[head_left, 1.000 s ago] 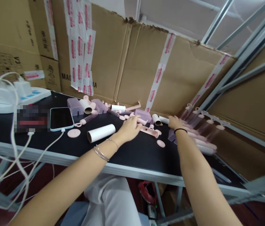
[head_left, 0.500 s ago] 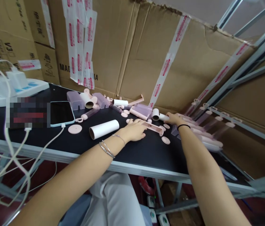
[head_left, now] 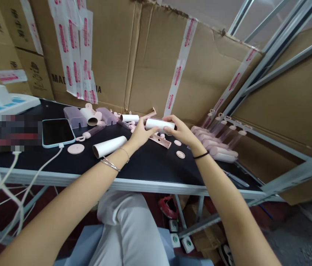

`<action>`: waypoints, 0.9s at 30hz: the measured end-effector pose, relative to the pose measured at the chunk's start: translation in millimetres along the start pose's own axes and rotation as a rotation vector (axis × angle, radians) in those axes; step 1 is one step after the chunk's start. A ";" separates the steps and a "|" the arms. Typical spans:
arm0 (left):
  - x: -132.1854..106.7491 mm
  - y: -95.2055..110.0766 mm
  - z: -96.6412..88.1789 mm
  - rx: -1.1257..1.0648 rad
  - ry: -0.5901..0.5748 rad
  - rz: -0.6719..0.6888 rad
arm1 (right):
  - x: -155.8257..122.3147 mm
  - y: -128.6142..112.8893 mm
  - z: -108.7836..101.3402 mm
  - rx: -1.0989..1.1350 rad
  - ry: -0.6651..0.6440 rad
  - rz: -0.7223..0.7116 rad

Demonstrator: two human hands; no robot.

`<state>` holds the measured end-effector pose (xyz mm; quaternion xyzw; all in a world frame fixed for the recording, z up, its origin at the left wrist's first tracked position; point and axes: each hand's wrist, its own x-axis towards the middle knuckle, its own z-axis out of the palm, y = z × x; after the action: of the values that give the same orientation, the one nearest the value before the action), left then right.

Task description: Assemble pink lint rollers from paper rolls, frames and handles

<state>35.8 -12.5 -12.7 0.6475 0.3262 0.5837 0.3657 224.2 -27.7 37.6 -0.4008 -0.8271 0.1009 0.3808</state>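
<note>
Fingers clamped on the white tube, I see, left hand and right hand, 1 at each end, well right of the phone! A 2nd tube lies nearer the phone.

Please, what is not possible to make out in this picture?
All in the head view:
Whatever lies behind the white tube: hidden by it, the left hand and the right hand.
Cardboard lettering: partly covered by tape.
Power strip: cut off by the left edge.
Dark item beside the phone: masked by pixelation.
</note>
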 end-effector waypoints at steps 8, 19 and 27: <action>-0.6 10.7 -11.1 0.180 0.074 -0.005 | -23.8 50.7 9.6 -0.409 0.157 0.385; -14.0 16.9 -9.1 0.459 -0.216 0.352 | -33.6 59.2 10.2 -0.499 0.051 0.550; -12.3 10.2 -4.4 0.417 -0.261 0.353 | -15.7 5.4 41.0 0.481 0.451 0.017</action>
<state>30.1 -27.8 -10.1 0.8248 0.2717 0.4705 0.1563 204.3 -30.1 -1.8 -0.3188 -0.6710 0.2052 0.6372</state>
